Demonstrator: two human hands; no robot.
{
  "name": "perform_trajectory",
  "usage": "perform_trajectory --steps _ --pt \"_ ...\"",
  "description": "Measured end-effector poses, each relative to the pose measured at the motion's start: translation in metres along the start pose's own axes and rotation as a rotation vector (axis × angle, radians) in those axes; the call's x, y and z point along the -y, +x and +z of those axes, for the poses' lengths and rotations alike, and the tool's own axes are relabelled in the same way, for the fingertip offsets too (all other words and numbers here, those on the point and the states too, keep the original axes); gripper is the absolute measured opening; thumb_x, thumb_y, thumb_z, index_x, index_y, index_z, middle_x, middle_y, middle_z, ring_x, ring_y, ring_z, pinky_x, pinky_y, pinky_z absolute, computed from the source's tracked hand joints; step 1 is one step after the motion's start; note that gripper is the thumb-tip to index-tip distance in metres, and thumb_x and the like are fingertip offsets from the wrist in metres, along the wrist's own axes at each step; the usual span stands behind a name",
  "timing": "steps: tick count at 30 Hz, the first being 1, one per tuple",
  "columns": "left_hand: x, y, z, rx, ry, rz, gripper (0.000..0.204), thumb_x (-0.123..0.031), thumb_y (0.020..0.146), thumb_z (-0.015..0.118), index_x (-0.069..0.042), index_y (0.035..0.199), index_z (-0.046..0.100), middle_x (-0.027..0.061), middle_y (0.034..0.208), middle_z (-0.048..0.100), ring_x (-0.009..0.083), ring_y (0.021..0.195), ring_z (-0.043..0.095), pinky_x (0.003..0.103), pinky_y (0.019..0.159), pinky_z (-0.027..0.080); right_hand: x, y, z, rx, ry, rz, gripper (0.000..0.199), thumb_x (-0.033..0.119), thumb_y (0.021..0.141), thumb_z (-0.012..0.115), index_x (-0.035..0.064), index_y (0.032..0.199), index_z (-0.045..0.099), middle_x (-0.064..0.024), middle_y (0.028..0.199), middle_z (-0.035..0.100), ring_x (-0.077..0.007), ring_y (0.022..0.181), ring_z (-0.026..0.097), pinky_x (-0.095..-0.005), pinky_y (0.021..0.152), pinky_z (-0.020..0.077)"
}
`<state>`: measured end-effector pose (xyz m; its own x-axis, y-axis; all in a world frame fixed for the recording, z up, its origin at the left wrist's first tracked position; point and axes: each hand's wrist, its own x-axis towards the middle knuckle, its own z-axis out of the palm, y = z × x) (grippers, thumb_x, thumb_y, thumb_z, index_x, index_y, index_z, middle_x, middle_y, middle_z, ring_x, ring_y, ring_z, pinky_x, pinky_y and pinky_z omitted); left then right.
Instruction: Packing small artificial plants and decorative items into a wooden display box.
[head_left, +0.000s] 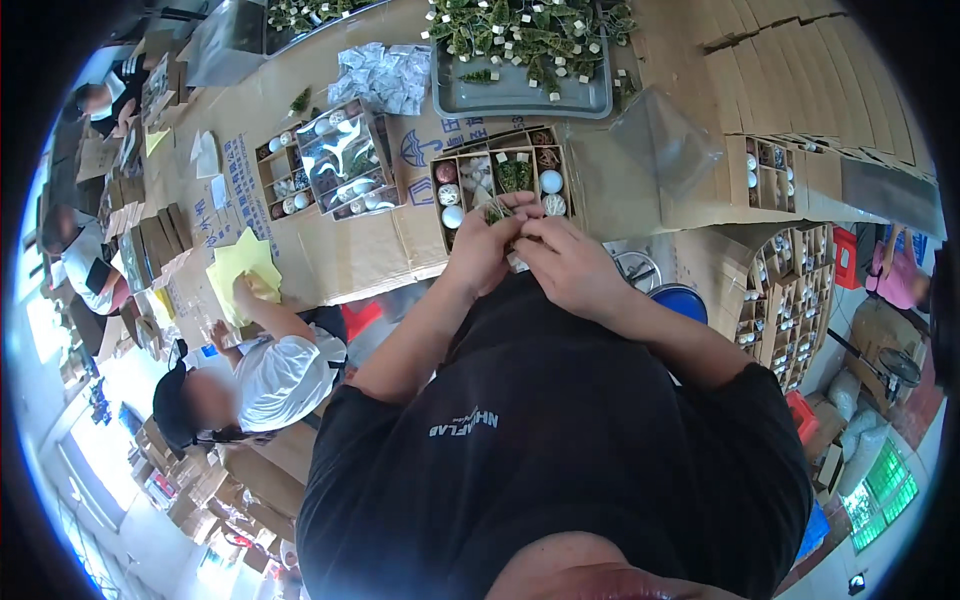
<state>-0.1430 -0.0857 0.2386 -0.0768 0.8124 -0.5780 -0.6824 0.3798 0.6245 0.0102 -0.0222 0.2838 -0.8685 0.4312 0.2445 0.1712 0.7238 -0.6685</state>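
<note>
In front of me a divided cardboard box (pixel 437 222) lies on the table, holding white balls (pixel 551 181), a reddish ball (pixel 446 172) and small green artificial trees (pixel 515 174) in its compartments. My left hand (pixel 482 250) and my right hand (pixel 572 268) meet over its near side, fingertips close together. Between the fingers of the left hand shows a small artificial tree (pixel 494 213), dark green and partly covered. The right hand's fingers are bent and pressed together beside it; whatever they pinch is hidden.
Beyond the box stands a grey tray (pixel 520 102) heaped with small trees, beside a pile of clear packets (pixel 380 78). To the left sits another filled box under a clear cover (pixel 345 160). A co-worker (pixel 285 385) handles yellow paper (pixel 245 272). Stacked filled boxes (pixel 785 300) stand right.
</note>
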Motion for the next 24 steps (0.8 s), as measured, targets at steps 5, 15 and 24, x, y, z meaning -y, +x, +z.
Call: perform_trajectory --steps 5,15,24 --pt "-0.011 0.005 -0.014 0.083 0.987 0.687 0.057 0.001 0.084 0.06 -0.001 0.137 0.037 0.0139 0.102 0.064 0.0262 0.092 0.063 0.033 0.08 0.051 -0.011 0.009 -0.017 -0.025 0.507 0.666 0.028 0.026 0.096 0.053 -0.0014 0.095 0.059 -0.0078 0.085 0.057 -0.0169 0.063 0.058 -0.0275 0.057 0.0478" --pt "-0.028 0.046 -0.018 0.427 1.843 0.97 0.076 -0.014 0.083 0.054 -0.003 0.149 0.018 0.0128 0.099 0.057 0.0287 0.097 0.056 0.037 0.088 0.047 -0.059 0.018 0.009 0.295 1.427 1.137 0.025 0.022 0.097 0.05 -0.0016 0.098 0.058 -0.0049 0.074 0.059 -0.0121 0.054 0.057 -0.0245 0.043 0.0448" --pt "0.006 0.05 0.003 0.03 2.036 0.778 0.081 -0.015 0.081 0.056 0.003 0.148 0.016 0.0122 0.097 0.057 0.0267 0.09 0.054 0.036 0.081 0.046 -0.083 0.047 0.013 0.274 0.845 1.108 0.017 0.003 0.089 0.045 -0.0025 0.095 0.06 -0.0108 0.073 0.064 -0.0181 0.056 0.063 -0.0296 0.048 0.0515"
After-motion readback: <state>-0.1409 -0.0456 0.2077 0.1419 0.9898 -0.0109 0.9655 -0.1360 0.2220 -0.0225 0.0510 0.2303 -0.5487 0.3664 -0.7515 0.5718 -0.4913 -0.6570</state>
